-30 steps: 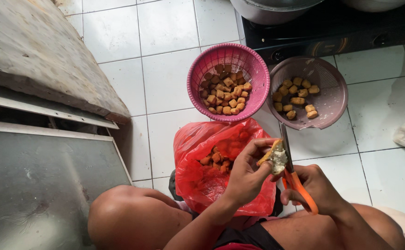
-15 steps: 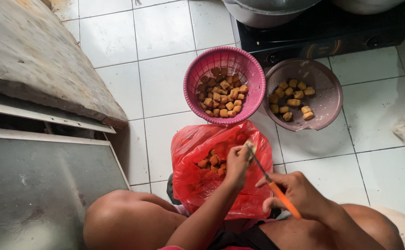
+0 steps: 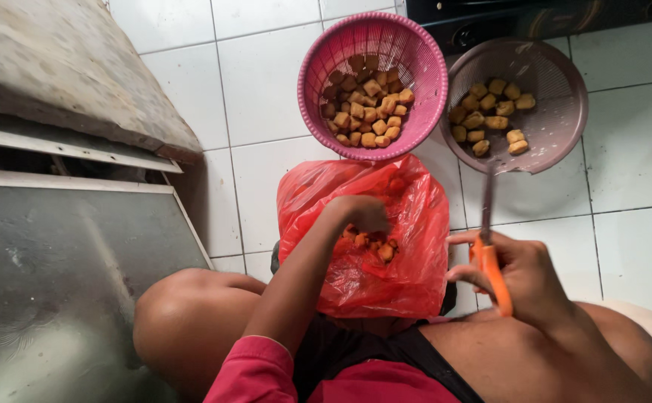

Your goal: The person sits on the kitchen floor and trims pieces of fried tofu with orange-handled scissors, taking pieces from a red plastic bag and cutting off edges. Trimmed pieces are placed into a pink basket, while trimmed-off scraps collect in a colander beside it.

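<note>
— Two baskets sit on the white tiled floor (image 3: 266, 82) ahead of the person: a pink basket (image 3: 318, 71) of golden fried cubes toward the middle, and a mauve basket (image 3: 565, 119) with fewer cubes to its right, the two rims touching

— And the hands?

— Left hand (image 3: 359, 213) is down in the mouth of the red plastic bag (image 3: 408, 283), which lies on the floor between the person's knees, just before the pink basket. Its fingers curl down among the fried pieces in the bag (image 3: 374, 245); whether they already pinch one cannot be told. Right hand (image 3: 524, 280) is closed around the orange handle of a knife (image 3: 488, 246), blade pointing away toward the mauve basket

— So which step does that look like?

— Judging from this, fetching the next piece out of the bag, with the knife held ready and idle beside it

— What does the next move call for?

— Probably a firm pinch on a single cube, lifting it clear of the crumpled plastic, and bringing it to the blade with fingertips kept off the edge
</note>
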`<state>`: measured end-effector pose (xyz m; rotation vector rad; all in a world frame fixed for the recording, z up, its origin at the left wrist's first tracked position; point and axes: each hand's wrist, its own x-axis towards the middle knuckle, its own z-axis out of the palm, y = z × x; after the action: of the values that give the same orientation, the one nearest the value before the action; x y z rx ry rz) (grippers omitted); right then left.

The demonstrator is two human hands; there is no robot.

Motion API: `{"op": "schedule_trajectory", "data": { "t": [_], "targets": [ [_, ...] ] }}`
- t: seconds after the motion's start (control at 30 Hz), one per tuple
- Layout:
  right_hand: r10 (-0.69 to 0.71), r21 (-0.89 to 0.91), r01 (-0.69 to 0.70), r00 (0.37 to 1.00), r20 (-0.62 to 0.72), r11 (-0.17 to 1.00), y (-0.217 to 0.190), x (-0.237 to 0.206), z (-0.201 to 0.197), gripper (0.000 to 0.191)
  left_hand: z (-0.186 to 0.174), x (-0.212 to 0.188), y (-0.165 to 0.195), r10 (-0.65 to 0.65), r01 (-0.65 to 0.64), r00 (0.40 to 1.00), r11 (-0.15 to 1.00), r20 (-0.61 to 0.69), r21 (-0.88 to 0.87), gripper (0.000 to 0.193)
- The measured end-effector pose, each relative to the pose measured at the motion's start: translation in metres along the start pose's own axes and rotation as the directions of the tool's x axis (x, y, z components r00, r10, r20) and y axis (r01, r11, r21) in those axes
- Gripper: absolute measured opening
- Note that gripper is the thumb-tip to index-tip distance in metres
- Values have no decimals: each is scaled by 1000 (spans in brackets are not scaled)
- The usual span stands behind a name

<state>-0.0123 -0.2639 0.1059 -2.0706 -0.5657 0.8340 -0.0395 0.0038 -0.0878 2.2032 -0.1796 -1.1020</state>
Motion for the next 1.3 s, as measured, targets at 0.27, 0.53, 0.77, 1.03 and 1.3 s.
{"op": "schedule_trajectory", "data": {
  "t": [0.27, 0.53, 0.77, 1.03, 1.3],
  "targets": [
    [-24, 27, 25, 1000, -16, 999, -8, 4, -2, 43, 102, 14, -38, -243, 416, 715, 901, -655, 120, 52],
    [19, -26, -19, 1000, 7, 999, -11, 4, -1, 42, 87, -17, -37, -592, 566, 768, 806, -242, -174, 66],
    [-9, -83, 12, 999, 37, 997, -13, 4, -2, 41, 105, -22, -35, -472, 488, 791, 870, -390, -64, 52],
    [169, -15, -169, 984, 54, 986, -13, 3, 1, 38, 130, 18, -39, -617, 569, 445, 755, -649, -327, 55],
    [161, 69, -163, 986, 44, 984, -9, 4, 0, 38, 98, -11, -16, -640, 448, 573, 768, -513, -457, 74]
  ]
}}
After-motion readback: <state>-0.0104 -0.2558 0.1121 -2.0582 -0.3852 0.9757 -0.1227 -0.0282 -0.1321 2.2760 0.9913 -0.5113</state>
